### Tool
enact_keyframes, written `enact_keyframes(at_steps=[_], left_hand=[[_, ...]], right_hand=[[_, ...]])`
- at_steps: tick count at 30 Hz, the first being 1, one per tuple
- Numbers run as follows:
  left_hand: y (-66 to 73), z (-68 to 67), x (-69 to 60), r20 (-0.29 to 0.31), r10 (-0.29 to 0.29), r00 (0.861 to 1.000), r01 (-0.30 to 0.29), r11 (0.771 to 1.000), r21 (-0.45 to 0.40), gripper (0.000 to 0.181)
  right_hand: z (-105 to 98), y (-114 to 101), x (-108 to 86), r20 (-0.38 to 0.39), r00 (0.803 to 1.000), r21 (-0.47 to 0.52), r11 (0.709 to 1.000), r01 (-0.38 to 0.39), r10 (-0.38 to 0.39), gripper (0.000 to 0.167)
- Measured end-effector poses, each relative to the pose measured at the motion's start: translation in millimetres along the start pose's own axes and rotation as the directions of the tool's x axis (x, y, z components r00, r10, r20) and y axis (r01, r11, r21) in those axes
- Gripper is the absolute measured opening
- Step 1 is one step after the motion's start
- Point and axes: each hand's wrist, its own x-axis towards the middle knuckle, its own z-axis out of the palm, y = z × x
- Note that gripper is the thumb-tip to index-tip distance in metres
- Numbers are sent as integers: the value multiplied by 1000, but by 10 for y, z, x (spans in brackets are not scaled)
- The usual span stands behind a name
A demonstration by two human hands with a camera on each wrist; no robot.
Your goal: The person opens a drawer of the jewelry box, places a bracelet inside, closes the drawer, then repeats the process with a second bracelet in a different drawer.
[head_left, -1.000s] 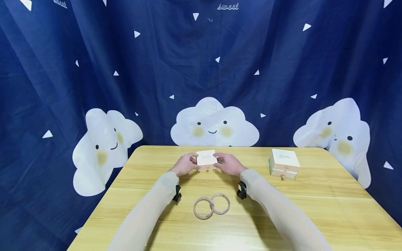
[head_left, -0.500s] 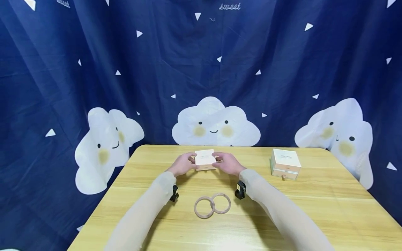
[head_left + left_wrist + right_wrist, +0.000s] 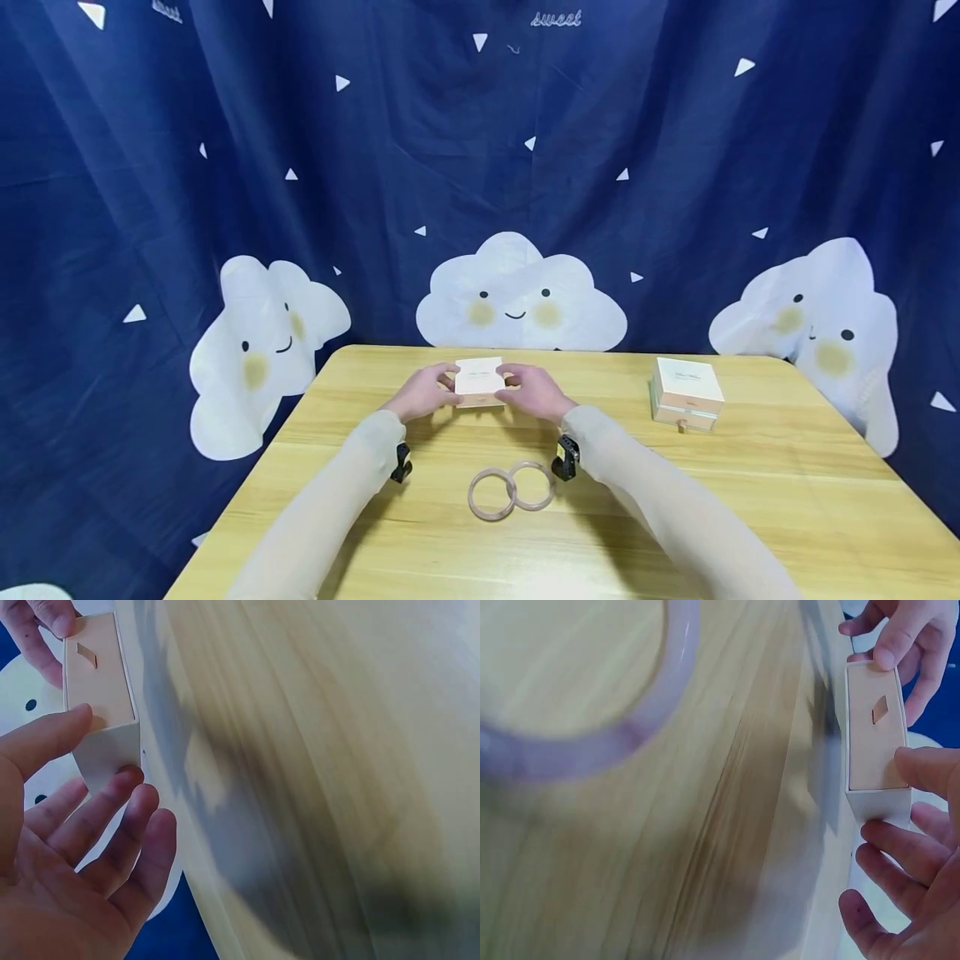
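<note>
A small white drawer box (image 3: 480,377) with lettering on its lid is at the far middle of the table. Its pinkish front with a little pull tab (image 3: 88,655) shows in the left wrist view, drawer closed. My left hand (image 3: 422,393) grips the left end, thumb at the front edge and fingertips on the side. At the opposite end my right hand (image 3: 536,393) pinches the box in the same way. Nearer me, two pale mauve bangles (image 3: 492,517) lie with their rims overlapping; one bangle (image 3: 679,667) appears large in the right wrist view.
A second white and pink box (image 3: 686,392) with a pull tab stands at the back right of the wooden table (image 3: 750,500). Behind the table's far edge hangs a dark blue curtain (image 3: 450,125) with smiling clouds.
Both hands have shifted slightly left together with the small box between them. The bangles and the other box stay put; the head view has turned a little.
</note>
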Motion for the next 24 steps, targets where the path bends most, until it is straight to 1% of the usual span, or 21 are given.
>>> enact_keyframes(at_steps=[2,10,15,20,24], left_hand=[[-30,-35,-38,-3,4,1000,-4,1000,3,63],[-184,-182,-139,-4,-5,1000,5,1000,6,63],[-274,-267,-193,-18,-16,1000,17,1000,20,63],[-332,-343,-251,-19,-31,999,31,999,32,63],[-374,-404,-301,-12,-38,999,39,998,41,65]], right_hand=[[35,-39,7,6,1000,7,1000,8,-8,54],[211,-167,66,15,1000,7,1000,-7,7,51],[304,-292,98,22,1000,1,1000,10,-10,50],[370,-427,101,30,1000,2,1000,4,-5,49],[429,-490,105,35,999,-6,1000,3,-3,51]])
